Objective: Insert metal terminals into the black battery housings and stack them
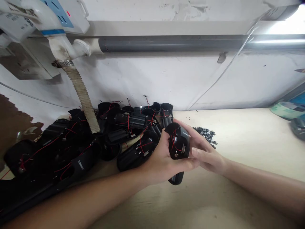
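My left hand (164,162) is wrapped around a black plastic housing (179,143) with red wires inside, held just above the pale bench (238,152). My right hand (205,149) rests against the housing's right side, its fingers curled over the top edge and touching it. The open end of the housing faces me. Directly behind and to the left lies a pile of matching black housings (100,140) with red wires.
A small heap of tiny dark parts (206,133) sits on the bench just behind my right hand. A ribbed hose (82,95) hangs from white pipework into the pile. A grey pipe (178,44) runs along the wall. Tape rolls (288,109) lie far right.
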Demonstrator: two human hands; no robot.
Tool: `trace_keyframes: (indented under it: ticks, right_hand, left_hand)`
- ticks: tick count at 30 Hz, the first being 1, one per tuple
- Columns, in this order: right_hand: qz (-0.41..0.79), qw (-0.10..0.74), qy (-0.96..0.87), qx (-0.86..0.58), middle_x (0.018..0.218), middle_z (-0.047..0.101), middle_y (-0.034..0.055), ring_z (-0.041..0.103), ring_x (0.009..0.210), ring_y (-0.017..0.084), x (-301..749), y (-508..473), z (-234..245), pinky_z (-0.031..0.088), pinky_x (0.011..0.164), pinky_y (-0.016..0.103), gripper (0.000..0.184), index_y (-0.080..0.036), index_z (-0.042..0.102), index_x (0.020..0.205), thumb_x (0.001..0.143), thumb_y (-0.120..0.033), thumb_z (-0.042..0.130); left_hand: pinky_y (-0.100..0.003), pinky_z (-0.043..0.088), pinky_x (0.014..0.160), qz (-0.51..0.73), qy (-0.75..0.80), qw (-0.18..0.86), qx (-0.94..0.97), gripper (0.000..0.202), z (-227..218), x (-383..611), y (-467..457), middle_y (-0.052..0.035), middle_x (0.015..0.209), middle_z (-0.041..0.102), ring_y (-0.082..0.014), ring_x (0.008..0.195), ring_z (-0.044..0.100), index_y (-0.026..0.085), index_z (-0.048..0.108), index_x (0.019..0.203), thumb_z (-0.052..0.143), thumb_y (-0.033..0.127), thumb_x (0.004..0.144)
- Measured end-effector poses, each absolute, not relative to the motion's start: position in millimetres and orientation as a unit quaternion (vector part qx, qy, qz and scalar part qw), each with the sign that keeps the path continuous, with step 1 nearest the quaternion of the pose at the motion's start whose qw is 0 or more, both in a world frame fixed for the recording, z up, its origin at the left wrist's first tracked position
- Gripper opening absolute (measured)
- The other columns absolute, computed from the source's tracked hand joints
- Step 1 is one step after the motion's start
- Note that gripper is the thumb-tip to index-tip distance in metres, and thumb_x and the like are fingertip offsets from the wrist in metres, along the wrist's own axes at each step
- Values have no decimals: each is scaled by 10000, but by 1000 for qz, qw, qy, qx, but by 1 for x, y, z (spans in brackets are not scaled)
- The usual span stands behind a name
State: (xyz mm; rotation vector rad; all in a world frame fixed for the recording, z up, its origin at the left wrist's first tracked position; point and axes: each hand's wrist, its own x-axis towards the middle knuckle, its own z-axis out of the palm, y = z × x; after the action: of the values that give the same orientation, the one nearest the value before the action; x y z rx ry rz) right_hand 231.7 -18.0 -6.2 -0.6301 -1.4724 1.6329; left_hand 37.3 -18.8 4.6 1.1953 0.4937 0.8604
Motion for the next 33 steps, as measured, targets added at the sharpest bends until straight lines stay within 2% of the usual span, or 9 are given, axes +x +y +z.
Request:
trace_keyframes:
  ticks: [7,10,15,18,20,23,27,33]
  right_hand:
    - [617,428,-604,-266,1215,722,66,699,1046,230,229,-19,-6,600,915,376,784,-377,437,1679,990,-437,806]
    - [617,428,-607,-262,1227,711,59,694,1084,238,228,-21,-5,597,943,389,765,-404,444,1660,989,-452,809]
    - [610,426,-614,-262,1157,680,60,680,1015,244,225,-22,-3,605,933,419,775,-395,418,1654,986,-506,795]
    - [600,412,-627,-278,1181,670,67,675,1029,243,223,-25,0,595,965,424,760,-397,357,1670,1023,-498,743]
    - [591,406,-634,-292,1185,655,76,669,1034,251,223,-28,2,589,975,433,792,-378,322,1683,1024,-548,728]
    - [584,406,-637,-298,1161,649,82,661,990,257,224,-34,4,592,895,418,852,-363,299,1695,1004,-627,720]
    - [563,404,-645,-323,1124,662,72,654,980,253,224,-39,6,587,854,394,706,-416,329,1677,1066,-502,672]
    - [536,424,-654,-324,1193,656,83,642,989,252,217,-46,10,593,833,396,640,-416,348,1659,1091,-428,643]
  left_hand:
    - [-568,589,1078,388,226,705,549,743,2,38,-18,-110,1360,671,-353,1301,690,267,472,1416,928,310,830]
    - [-556,577,1116,395,212,705,549,794,1,40,-19,-108,1378,672,-344,1314,687,270,470,1448,950,285,814]
    - [-540,572,1125,399,220,713,533,845,0,40,-19,-118,1403,662,-346,1334,670,266,475,1459,981,292,783]
    - [-537,574,1115,403,237,707,530,797,1,40,-19,-120,1366,681,-356,1325,670,247,515,1408,987,320,770]
    - [-528,584,1093,405,248,705,528,770,3,40,-21,-116,1317,700,-353,1295,684,235,529,1372,988,334,763]
    - [-518,600,1044,406,275,683,541,719,6,42,-24,-109,1254,711,-343,1228,707,220,543,1326,977,358,769]
    - [-500,617,965,418,281,641,579,583,7,43,-25,-99,1183,719,-318,1128,726,209,553,1279,905,379,846]
    - [-470,621,959,423,252,630,601,463,10,42,-26,-100,1197,740,-292,1118,740,197,559,1259,833,310,903]
